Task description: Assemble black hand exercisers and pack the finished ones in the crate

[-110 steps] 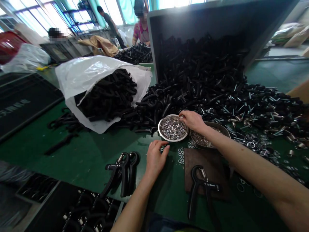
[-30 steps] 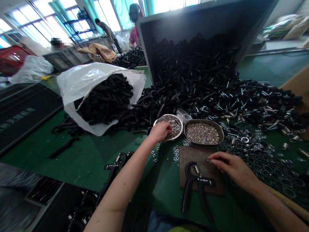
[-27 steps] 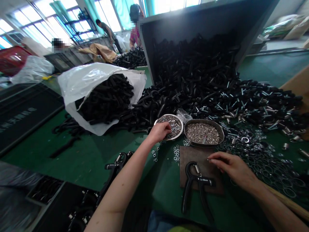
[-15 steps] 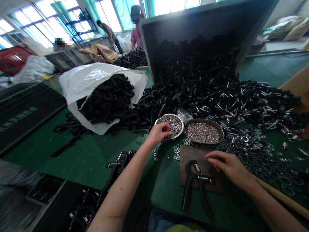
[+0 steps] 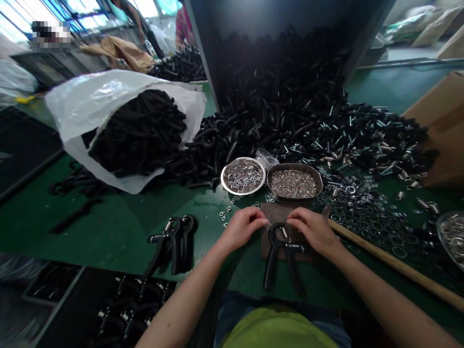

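Observation:
A black hand gripper with a coil spring [image 5: 284,263] lies on a brown metal plate [image 5: 270,210], its two handles towards me. At the upper left of its curved head is my left hand [image 5: 246,226], thumb and fingertips pinched together; whatever tiny piece they hold is too small to name. My right hand [image 5: 312,231] is closed in a pinch just above the spring, its fingertips hiding what is between them. Beyond the hands stand a round metal dish of washers [image 5: 222,182] and an oval tin of small metal pieces [image 5: 319,193].
More hand grippers [image 5: 177,244] lie to the left. Loose washers and rings [image 5: 377,217] spread at the right beside a hammer's wooden handle [image 5: 395,261]. A white sack [image 5: 72,116] and a large bin [image 5: 206,58] spill black handles. A cardboard box [image 5: 444,130] stands far right. People are behind.
My left hand has moved from the round washer dish towards me, to the hand gripper's head. The right hand has come in closer to the spring. The view has tilted down.

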The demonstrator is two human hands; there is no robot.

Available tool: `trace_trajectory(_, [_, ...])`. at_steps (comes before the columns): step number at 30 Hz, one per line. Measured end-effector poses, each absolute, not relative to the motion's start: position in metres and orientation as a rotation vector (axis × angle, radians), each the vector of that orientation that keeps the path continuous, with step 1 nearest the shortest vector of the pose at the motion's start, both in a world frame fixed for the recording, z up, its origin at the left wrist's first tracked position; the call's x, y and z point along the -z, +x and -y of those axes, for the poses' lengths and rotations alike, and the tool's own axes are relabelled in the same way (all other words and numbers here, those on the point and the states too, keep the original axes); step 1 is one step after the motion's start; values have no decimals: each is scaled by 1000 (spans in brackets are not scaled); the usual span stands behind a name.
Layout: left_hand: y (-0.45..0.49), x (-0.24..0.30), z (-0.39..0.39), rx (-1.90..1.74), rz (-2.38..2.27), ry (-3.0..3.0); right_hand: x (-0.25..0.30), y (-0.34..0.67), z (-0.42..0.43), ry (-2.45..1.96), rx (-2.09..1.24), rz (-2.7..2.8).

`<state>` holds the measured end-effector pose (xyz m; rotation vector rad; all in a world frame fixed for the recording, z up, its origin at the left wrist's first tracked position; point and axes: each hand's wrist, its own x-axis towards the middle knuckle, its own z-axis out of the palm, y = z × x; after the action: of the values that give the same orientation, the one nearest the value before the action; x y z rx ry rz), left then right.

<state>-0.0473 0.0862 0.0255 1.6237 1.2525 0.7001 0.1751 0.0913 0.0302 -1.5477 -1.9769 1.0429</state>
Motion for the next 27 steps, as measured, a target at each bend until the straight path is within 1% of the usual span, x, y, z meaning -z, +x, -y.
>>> trace_trajectory(7, [-28, -9, -57, -630, -1275, 1673, -4, 163, -92, -1551, -781, 2161])
trace_trajectory(9, [-25, -8, -54, -610, -1291, 1692, -1, 162, -89, -1542, -614, 2255])
trace_trajectory(13, [-19, -11, -51, -566, -1333, 1809, -3, 161, -81, -1347, -238, 2523])
trace_trajectory(17, [-14, -14, -49, -514, -1347, 1945, -12, 171, -78, -1287, -292, 2548])
trace_trajectory(19, [-12, -14, -47, -490, -1351, 2020, -18, 187, -76, -1335, -297, 2512])
trace_trajectory(22, [-9, -16, -46, -434, -1365, 2147, -23, 227, -69, -1557, -167, 2445])
trace_trajectory(27, [1, -24, -46, -257, -1360, 2408, -5, 299, -52, -1957, 43, 2407])
